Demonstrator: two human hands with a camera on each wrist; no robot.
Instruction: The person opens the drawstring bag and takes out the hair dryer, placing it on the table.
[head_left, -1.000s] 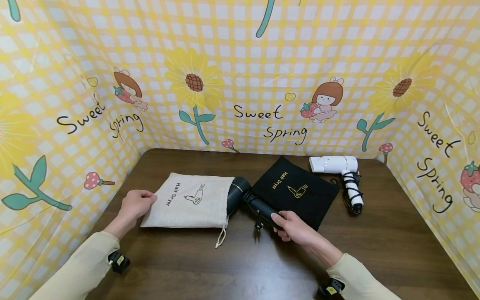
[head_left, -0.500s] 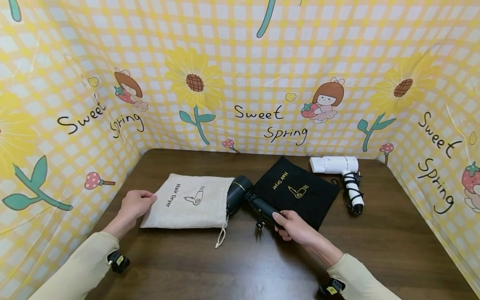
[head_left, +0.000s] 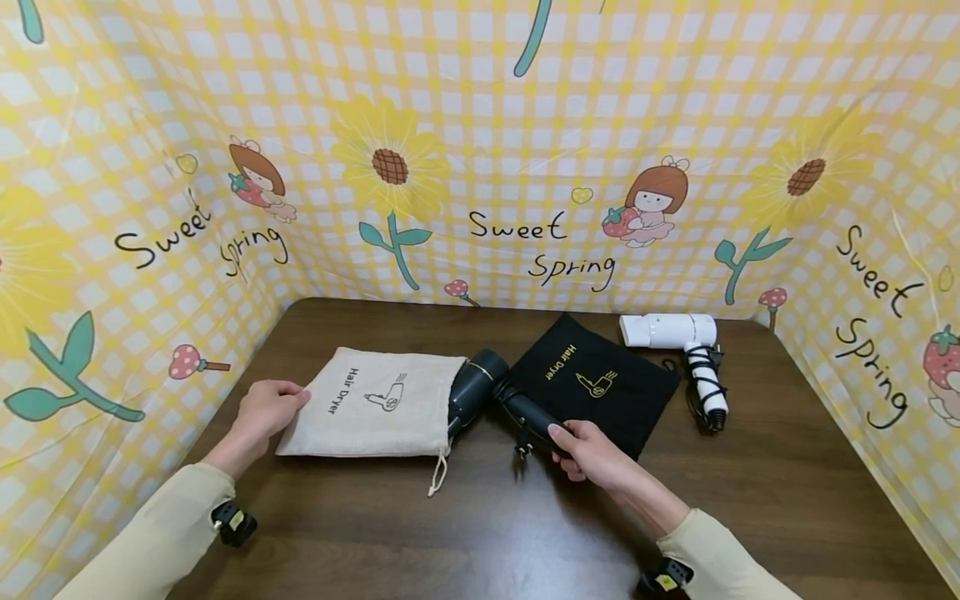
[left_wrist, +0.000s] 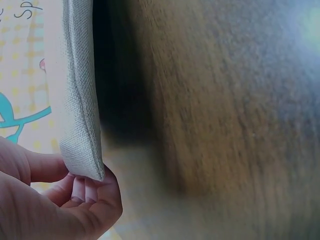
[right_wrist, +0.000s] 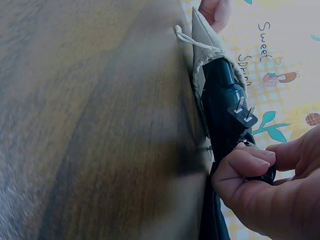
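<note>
The right hand (head_left: 592,454) has its fingers curled round the handle of a black hair dryer (head_left: 495,396), gripping it near the end where the plug (right_wrist: 243,115) with its two bare prongs sticks out just beyond the knuckles. The dryer's barrel points left and its front end sits inside the mouth of a beige cloth bag (head_left: 375,404), whose rim is bunched around it. That bag lies flat on the dark wooden table (head_left: 480,533), printed "Hair Dryer" with a small drawing, and its drawstring (head_left: 437,475) trails off the near corner toward the table's front. The left hand (head_left: 262,412) holds the bag's closed far-left end, thumb and curled fingers pinching the corner of the fabric, as the left wrist view shows close up. Just behind the right hand lies a black cloth bag (head_left: 600,383) with gold lettering, flat and touching the dryer's handle. Further right, well apart, a white hair dryer (head_left: 686,346) rests near the table's back edge, its cord wound round the handle. A yellow checked backdrop (head_left: 480,125) with sunflowers walls in the table.
</note>
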